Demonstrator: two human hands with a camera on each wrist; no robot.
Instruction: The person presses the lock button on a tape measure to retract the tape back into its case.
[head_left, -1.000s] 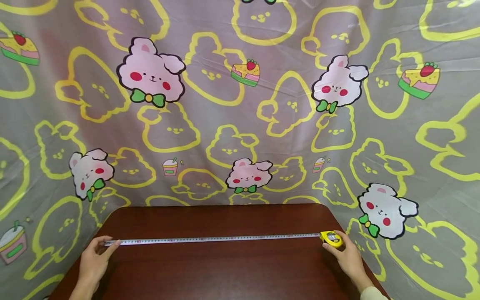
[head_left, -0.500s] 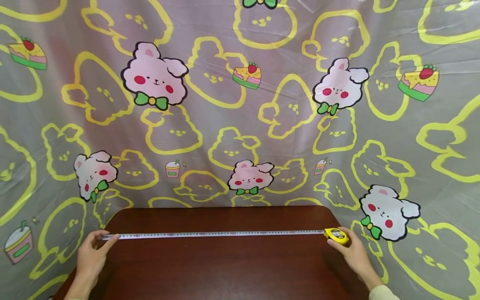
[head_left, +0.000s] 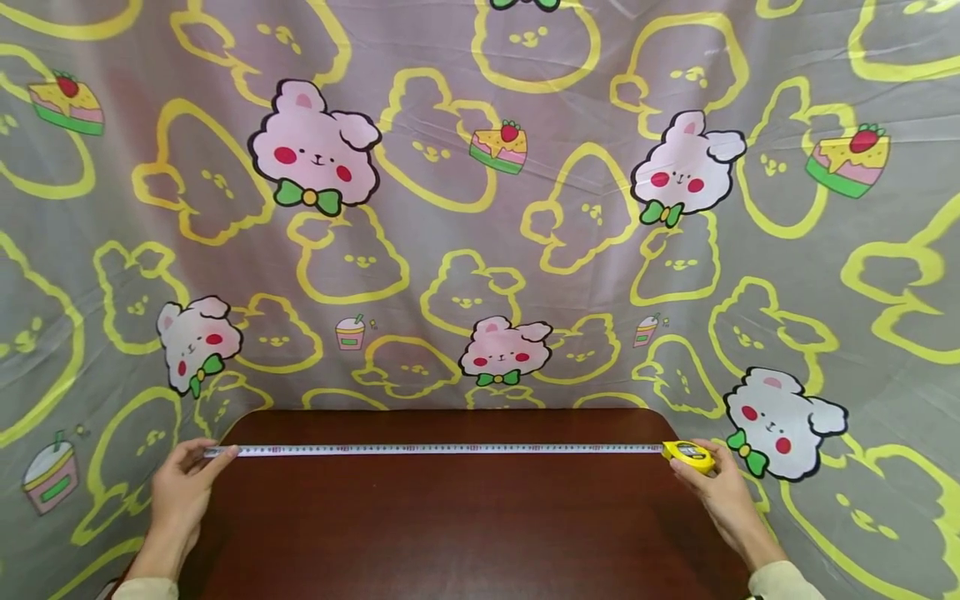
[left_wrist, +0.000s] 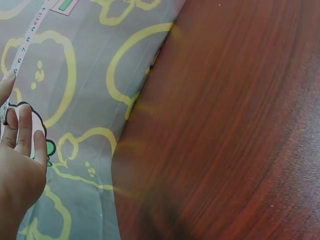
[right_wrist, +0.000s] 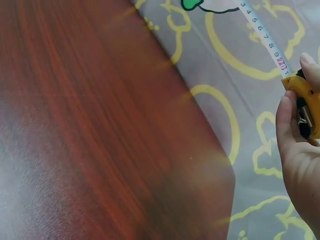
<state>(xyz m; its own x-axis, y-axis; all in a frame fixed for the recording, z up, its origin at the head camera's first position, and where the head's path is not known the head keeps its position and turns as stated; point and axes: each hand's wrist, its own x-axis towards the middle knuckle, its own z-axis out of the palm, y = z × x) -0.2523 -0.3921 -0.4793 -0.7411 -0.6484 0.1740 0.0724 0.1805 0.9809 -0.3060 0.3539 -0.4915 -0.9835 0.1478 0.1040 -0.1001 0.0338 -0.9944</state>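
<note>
A yellow tape measure [head_left: 688,456] is held in my right hand [head_left: 723,492], fingers and thumb around its case. Its white blade [head_left: 442,450] stretches straight across to the left, above the table. At the far end my left hand [head_left: 182,487] pinches the blade's tip between thumb and fingers. In the right wrist view, the case [right_wrist: 305,105] sits in the grip and the blade [right_wrist: 265,40] shows a red 70 mark near its mouth. The left wrist view has the blade's end [left_wrist: 22,50] at the fingers, the other fingers spread loosely.
Below the blade lies a dark red-brown wooden table [head_left: 465,525] with rounded far corners. A grey curtain [head_left: 420,225] printed with yellow outlines and white bunnies hangs behind it and along both sides.
Both hands have moved up in the view, farther over the table. The right hand has shifted right with the case, and a longer stretch of blade now spans between the hands.
</note>
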